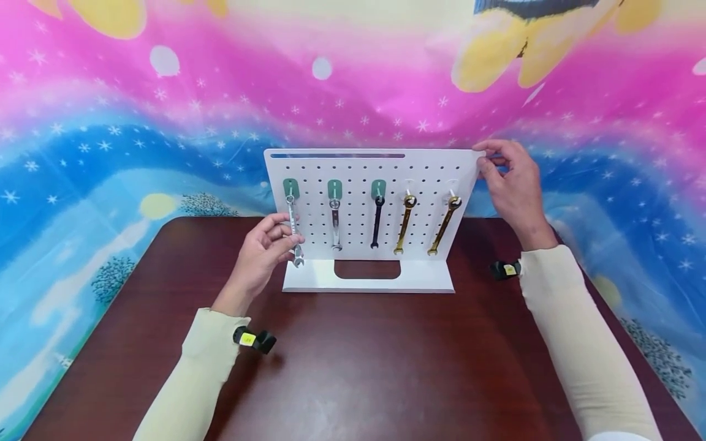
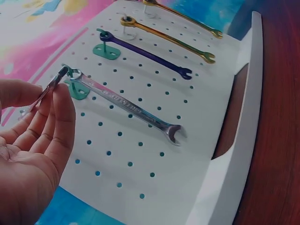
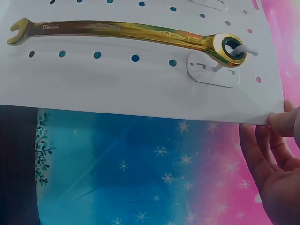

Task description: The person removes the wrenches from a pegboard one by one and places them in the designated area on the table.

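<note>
My left hand [image 1: 260,252] pinches a silver combination wrench [image 1: 293,215] at the left side of a white pegboard [image 1: 311,275]. The wrench points downward, its ring end by the leftmost green hook [image 1: 290,184]; whether the ring is on the peg I cannot tell. In the left wrist view the held wrench [image 2: 52,85] shows edge-on between thumb and fingers. At the board's top right corner my right hand [image 1: 515,184] grips the edge, thumb in front and fingers behind. Nearest to it hangs a gold wrench [image 3: 126,31], ring over a white hook [image 3: 213,70].
Between the hands hang another silver wrench [image 1: 336,225], a black wrench [image 1: 377,222] and a second gold wrench [image 1: 405,226]. The board stands on a dark brown table [image 1: 353,355]. Close behind it hangs a colourful patterned cloth [image 1: 220,122].
</note>
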Demonstrator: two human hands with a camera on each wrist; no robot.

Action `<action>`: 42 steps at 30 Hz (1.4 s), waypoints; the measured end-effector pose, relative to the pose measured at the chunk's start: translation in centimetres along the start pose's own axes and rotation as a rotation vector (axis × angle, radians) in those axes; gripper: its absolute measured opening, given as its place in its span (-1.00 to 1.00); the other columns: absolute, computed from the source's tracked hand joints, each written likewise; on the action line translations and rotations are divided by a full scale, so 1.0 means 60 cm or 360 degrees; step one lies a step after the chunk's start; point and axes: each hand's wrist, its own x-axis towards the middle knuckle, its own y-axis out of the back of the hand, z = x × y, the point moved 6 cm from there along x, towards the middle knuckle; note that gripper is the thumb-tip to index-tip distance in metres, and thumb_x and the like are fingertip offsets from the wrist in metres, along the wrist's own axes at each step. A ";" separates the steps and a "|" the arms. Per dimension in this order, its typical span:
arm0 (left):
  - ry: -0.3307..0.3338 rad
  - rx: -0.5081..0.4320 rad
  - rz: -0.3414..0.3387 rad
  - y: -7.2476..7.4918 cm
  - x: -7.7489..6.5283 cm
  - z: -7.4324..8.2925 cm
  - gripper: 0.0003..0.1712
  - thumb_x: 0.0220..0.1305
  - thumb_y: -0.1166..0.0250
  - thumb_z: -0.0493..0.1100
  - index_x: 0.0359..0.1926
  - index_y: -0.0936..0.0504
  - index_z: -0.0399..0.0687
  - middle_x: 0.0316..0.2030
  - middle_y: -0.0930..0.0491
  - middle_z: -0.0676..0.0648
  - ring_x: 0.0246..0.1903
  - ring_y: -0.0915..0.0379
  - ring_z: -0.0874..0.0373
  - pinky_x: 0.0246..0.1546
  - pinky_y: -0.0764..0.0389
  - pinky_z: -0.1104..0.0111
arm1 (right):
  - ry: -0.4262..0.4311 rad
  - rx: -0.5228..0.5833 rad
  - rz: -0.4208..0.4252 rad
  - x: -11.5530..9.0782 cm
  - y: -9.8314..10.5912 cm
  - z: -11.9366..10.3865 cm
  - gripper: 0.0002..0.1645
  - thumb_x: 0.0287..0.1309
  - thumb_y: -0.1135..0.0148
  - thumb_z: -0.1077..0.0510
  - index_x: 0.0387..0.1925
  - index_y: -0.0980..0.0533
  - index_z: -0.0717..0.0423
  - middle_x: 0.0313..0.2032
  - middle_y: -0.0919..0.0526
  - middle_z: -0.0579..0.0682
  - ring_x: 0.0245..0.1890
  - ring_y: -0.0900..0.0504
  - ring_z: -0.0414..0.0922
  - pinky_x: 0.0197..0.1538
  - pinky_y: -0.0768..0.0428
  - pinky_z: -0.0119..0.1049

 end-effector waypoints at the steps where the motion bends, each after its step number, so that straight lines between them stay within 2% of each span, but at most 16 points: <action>1: 0.0003 -0.0007 -0.0005 0.001 -0.002 0.002 -0.44 0.43 -0.27 -0.36 0.37 -0.33 -0.35 -0.26 -0.63 -0.03 -0.14 -0.63 0.10 -0.18 -0.71 0.32 | 0.0001 0.0001 -0.0004 -0.001 0.000 0.000 -0.65 0.47 -0.20 0.18 0.21 -0.62 0.04 -0.01 -0.51 0.04 -0.03 -0.60 -0.13 -0.01 -0.65 -0.42; 6: -0.0029 -0.0113 -0.0062 -0.002 -0.005 0.019 -0.45 0.43 -0.24 -0.40 0.36 -0.32 -0.41 -0.26 -0.64 -0.04 -0.16 -0.64 0.12 -0.21 -0.72 0.32 | 0.0017 0.0011 0.0020 -0.002 0.003 -0.001 -0.66 0.46 -0.22 0.19 0.19 -0.64 0.05 -0.03 -0.52 0.03 -0.05 -0.61 -0.13 -0.05 -0.65 -0.46; 11: -0.0082 -0.0193 -0.0097 -0.001 -0.008 0.033 -0.53 0.42 -0.22 -0.44 0.29 -0.39 -0.37 -0.26 -0.64 -0.06 -0.18 -0.66 0.08 -0.26 -0.73 0.30 | 0.0025 0.0010 0.0013 0.000 0.002 -0.001 -0.67 0.46 -0.22 0.19 0.19 -0.64 0.06 -0.04 -0.53 0.02 -0.08 -0.61 -0.18 -0.08 -0.63 -0.50; 17: -0.0071 -0.0200 -0.0126 0.006 -0.015 0.027 -0.59 0.41 -0.20 -0.48 0.24 -0.42 -0.35 -0.25 -0.63 -0.08 -0.20 -0.67 0.10 -0.30 -0.74 0.30 | 0.0027 0.0004 -0.0009 0.000 -0.009 0.003 -0.67 0.47 -0.21 0.19 0.18 -0.64 0.09 -0.05 -0.52 0.02 -0.08 -0.59 -0.20 -0.09 -0.62 -0.51; 21: -0.0039 -0.0138 -0.0155 0.010 -0.019 0.018 -0.64 0.40 -0.21 -0.48 0.18 -0.44 -0.32 -0.24 -0.63 -0.09 -0.29 -0.66 0.12 -0.33 -0.75 0.28 | 0.0052 0.0035 0.0008 0.000 -0.012 0.004 -0.67 0.47 -0.21 0.20 0.19 -0.63 0.10 -0.04 -0.51 0.02 -0.07 -0.58 -0.19 -0.09 -0.62 -0.52; 26: 0.0015 -0.0018 -0.0190 0.015 -0.018 0.004 -0.65 0.40 -0.24 -0.45 0.14 -0.41 -0.44 -0.24 -0.60 -0.14 -0.42 -0.61 0.10 -0.41 -0.75 0.23 | 0.0090 0.0057 0.0057 -0.001 -0.009 0.005 -0.67 0.46 -0.21 0.24 0.17 -0.63 0.14 -0.04 -0.50 -0.01 -0.06 -0.58 -0.19 -0.07 -0.61 -0.52; 29: 0.0080 0.0052 -0.0196 0.021 -0.022 -0.008 -0.65 0.41 -0.25 -0.42 0.13 -0.41 -0.46 -0.25 -0.58 -0.17 -0.45 -0.57 0.08 -0.45 -0.74 0.22 | 0.0065 0.0057 0.0058 -0.002 -0.007 0.007 -0.67 0.46 -0.21 0.24 0.18 -0.62 0.14 -0.03 -0.49 -0.03 -0.06 -0.57 -0.19 -0.07 -0.61 -0.51; 37: 0.0171 0.0204 -0.0158 0.063 -0.036 -0.030 -0.61 0.43 -0.29 -0.35 0.14 -0.41 -0.50 -0.28 -0.61 -0.25 -0.51 -0.58 0.02 -0.49 -0.74 0.19 | 0.0042 0.0084 0.0052 -0.001 -0.005 0.005 -0.66 0.47 -0.21 0.22 0.20 -0.62 0.11 -0.02 -0.48 -0.05 -0.04 -0.57 -0.17 -0.06 -0.62 -0.48; 42: 0.0285 0.0359 -0.0178 0.085 -0.037 -0.057 -0.65 0.43 -0.29 -0.34 0.10 -0.43 -0.45 -0.28 -0.59 -0.31 -0.51 -0.58 -0.01 -0.48 -0.74 0.16 | 0.0013 0.0022 0.0044 -0.001 -0.004 0.006 -0.65 0.47 -0.21 0.19 0.21 -0.62 0.07 -0.02 -0.50 -0.03 -0.04 -0.57 -0.18 -0.05 -0.63 -0.46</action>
